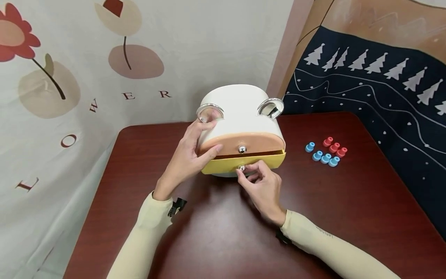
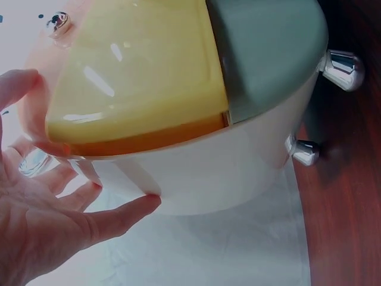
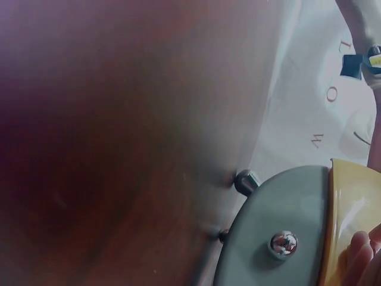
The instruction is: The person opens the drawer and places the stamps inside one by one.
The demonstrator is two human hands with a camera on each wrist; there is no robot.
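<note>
- One off-white floral cloth (image 1: pixel 195 58), softly creased, hangs from 9 to 12 o'clock of the cabinet, printed with flowers and red-brown letters.
- One reddish-brown, glossy table (image 1: pixel 348 201) with rounded far corners; its far edge runs just behind the cabinet, and its surface extends between the forearms toward 6 o'clock.
- Two pale cream sleeves: the left sleeve (image 1: pixel 139 232) comes in from 7 o'clock, the right sleeve (image 1: pixel 324 236) from 5.
- The left hand (image 1: pixel 186 157), at 8 o'clock, is spread wide, thumb against the peach front and nearly straight fingers pressed along the cabinet's side.
- One smooth, glossy white cabinet (image 1: pixel 240 106), rounded in outline, stands mid-table; two silvery rings, the left ring (image 1: pixel 209 104) at 10 o'clock and the right ring (image 1: pixel 280 106) at 2. The left wrist view shows two shiny metal feet (image 2: pixel 345 70).
- Three drawer fronts, top to bottom: peach drawer (image 1: pixel 258 143), yellow drawer (image 1: pixel 219 164), green drawer (image 2: pixel 277 53). The yellow one juts out slightly, a dark gap along its upper edge.
- Three round chrome knobs, one per front; the yellow drawer's knob (image 1: pixel 242 167) is pinched between thumb and fingertip of the right hand (image 1: pixel 261 188), at 5 o'clock.
- Seven small stepped pegs, round-based and narrow-necked, near 3 o'clock: four blue pegs (image 1: pixel 325 158) and three red pegs (image 1: pixel 334 147), well apart from the right hand, with tabletop between.
- One navy cloth (image 1: pixel 366 89) with pale trees hangs at 2 o'clock.
</note>
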